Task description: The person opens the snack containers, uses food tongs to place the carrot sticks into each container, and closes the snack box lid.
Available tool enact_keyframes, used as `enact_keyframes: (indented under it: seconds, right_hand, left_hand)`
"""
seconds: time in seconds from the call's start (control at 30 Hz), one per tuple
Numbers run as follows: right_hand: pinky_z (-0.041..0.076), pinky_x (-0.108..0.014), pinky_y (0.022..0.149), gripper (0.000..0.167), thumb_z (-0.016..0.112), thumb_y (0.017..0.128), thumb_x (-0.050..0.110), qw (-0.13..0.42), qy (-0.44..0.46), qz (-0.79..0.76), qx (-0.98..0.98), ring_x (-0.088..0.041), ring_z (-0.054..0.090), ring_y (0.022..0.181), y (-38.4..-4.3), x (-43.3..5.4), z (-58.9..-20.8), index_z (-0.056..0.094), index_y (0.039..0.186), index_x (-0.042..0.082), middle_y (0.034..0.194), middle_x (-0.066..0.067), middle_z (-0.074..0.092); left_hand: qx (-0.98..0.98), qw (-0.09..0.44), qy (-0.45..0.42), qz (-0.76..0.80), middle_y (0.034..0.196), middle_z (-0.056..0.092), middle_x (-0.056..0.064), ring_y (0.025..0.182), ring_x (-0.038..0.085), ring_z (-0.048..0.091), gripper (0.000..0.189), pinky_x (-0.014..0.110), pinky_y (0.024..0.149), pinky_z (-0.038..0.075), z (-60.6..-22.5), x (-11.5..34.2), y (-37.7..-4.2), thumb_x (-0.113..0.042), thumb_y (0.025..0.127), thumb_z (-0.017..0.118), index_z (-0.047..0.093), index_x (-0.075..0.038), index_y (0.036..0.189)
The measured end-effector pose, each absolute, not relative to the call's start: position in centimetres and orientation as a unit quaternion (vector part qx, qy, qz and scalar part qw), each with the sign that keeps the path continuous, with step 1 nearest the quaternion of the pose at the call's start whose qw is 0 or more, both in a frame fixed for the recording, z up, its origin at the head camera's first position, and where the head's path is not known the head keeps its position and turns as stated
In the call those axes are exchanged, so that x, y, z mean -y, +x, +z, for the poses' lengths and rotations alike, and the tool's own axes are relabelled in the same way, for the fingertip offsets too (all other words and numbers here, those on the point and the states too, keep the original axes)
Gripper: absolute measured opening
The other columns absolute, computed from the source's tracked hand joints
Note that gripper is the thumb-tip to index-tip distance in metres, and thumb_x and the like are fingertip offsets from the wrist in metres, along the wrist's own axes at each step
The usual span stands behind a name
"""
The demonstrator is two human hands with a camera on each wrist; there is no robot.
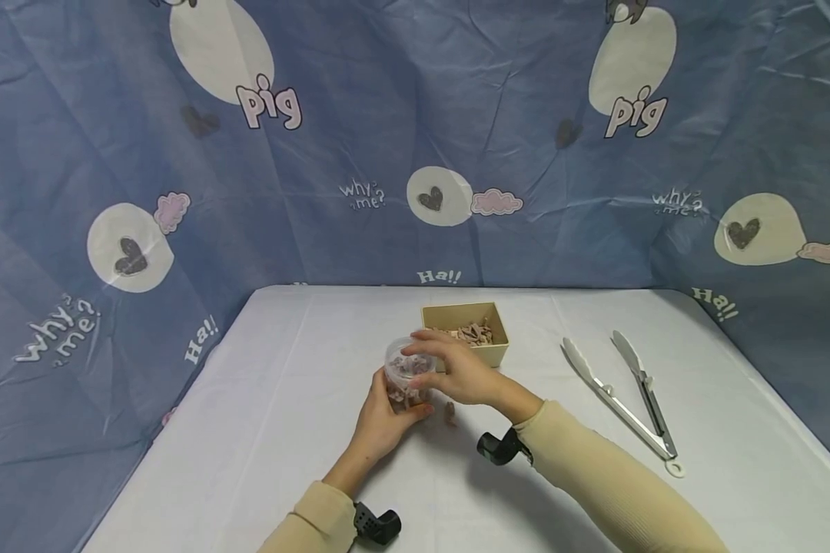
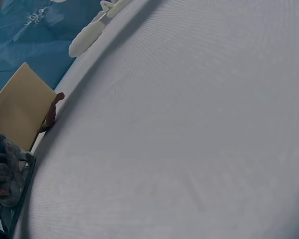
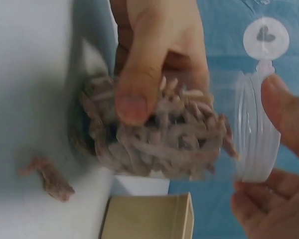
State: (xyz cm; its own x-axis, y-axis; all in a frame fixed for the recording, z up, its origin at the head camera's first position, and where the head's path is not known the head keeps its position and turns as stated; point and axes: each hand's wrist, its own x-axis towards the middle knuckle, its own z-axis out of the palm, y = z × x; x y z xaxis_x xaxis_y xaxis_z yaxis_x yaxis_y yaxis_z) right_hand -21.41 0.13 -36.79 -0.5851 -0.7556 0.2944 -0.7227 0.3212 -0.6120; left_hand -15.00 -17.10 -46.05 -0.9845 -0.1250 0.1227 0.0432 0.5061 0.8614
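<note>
A clear plastic jar (image 1: 403, 398) stands near the middle of the table, filled with brownish-pink, knobbly strips (image 3: 159, 144). My left hand (image 1: 380, 421) grips the jar's body low down, its thumb pressed across the side in the right wrist view. At the jar's mouth sits a translucent screw lid (image 3: 259, 124). Around the lid's rim my right hand (image 1: 459, 372) curls, thumb on one side and fingers on the other. One loose strip (image 1: 450, 415) lies on the table just right of the jar.
Behind the jar and slightly right is a cream box (image 1: 493, 355) with more strips inside. Spread metal tongs (image 1: 631, 422) with white tips lie at the right of the white table (image 1: 304, 384). A blue printed cloth (image 1: 360, 115) hangs behind and at the sides.
</note>
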Motion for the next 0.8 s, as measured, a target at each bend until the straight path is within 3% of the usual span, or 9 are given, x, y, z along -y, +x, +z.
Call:
enact_keyframes:
  seconds: [0.2, 0.33, 0.47, 0.6, 0.8]
  right_hand:
    - [0.028, -0.060, 0.117, 0.040, 0.066, 0.092, 0.015, 0.066, -0.507, -0.344, -0.788, -0.041, 0.031, 0.146, -22.6, -0.4, -36.9, 0.060, 0.131, 0.007, 0.153, -0.020, 0.041]
    - [0.031, -0.060, 0.115, 0.045, 0.069, 0.090, 0.014, 0.056, -0.495, -0.359, -0.789, -0.039, 0.033, 0.145, -22.7, -0.4, -37.4, 0.058, 0.133, 0.007, 0.151, -0.019, 0.042]
    - [0.041, -0.056, 0.108, 0.062, 0.078, 0.084, 0.023, 0.015, -0.446, -0.379, -0.811, -0.036, 0.047, 0.133, -22.1, 0.0, -38.2, 0.053, 0.139, 0.008, 0.142, -0.018, 0.048]
    - [0.044, -0.054, 0.102, 0.084, 0.083, 0.079, 0.029, 0.000, -0.413, -0.397, -0.820, -0.033, 0.049, 0.123, -21.5, 0.1, -38.5, 0.040, 0.148, 0.009, 0.139, -0.019, 0.047]
    - [0.043, -0.056, 0.107, 0.082, 0.078, 0.085, 0.021, 0.038, -0.427, -0.419, -0.800, -0.036, 0.042, 0.138, -21.3, -0.7, -38.1, 0.033, 0.153, 0.009, 0.154, -0.017, 0.038]
  left_hand:
    - [0.860, 0.082, 0.019, -0.503, 0.140, 0.051, 0.021, 0.130, 0.035, 0.051, 0.094, 0.054, 0.105, 0.042, -46.0, 17.2, -15.0, -0.036, 0.079, 0.083, 0.027, -0.005, 0.147]
    - [0.860, 0.085, 0.016, -0.503, 0.140, 0.051, 0.021, 0.130, 0.035, 0.051, 0.095, 0.054, 0.104, 0.043, -46.0, 17.2, -15.0, -0.037, 0.079, 0.083, 0.026, -0.005, 0.147]
    - [0.862, 0.086, 0.015, -0.499, 0.138, 0.053, 0.020, 0.127, 0.035, 0.053, 0.096, 0.053, 0.101, 0.044, -46.0, 17.2, -14.9, -0.039, 0.078, 0.083, 0.027, -0.004, 0.147]
    - [0.864, 0.080, 0.013, -0.498, 0.136, 0.054, 0.020, 0.125, 0.034, 0.054, 0.098, 0.053, 0.100, 0.046, -46.1, 17.1, -14.8, -0.041, 0.078, 0.083, 0.026, -0.003, 0.148]
    - [0.865, 0.085, 0.012, -0.494, 0.139, 0.052, 0.023, 0.131, 0.038, 0.051, 0.101, 0.056, 0.106, 0.043, -46.0, 17.1, -14.8, -0.043, 0.076, 0.083, 0.026, -0.003, 0.148]
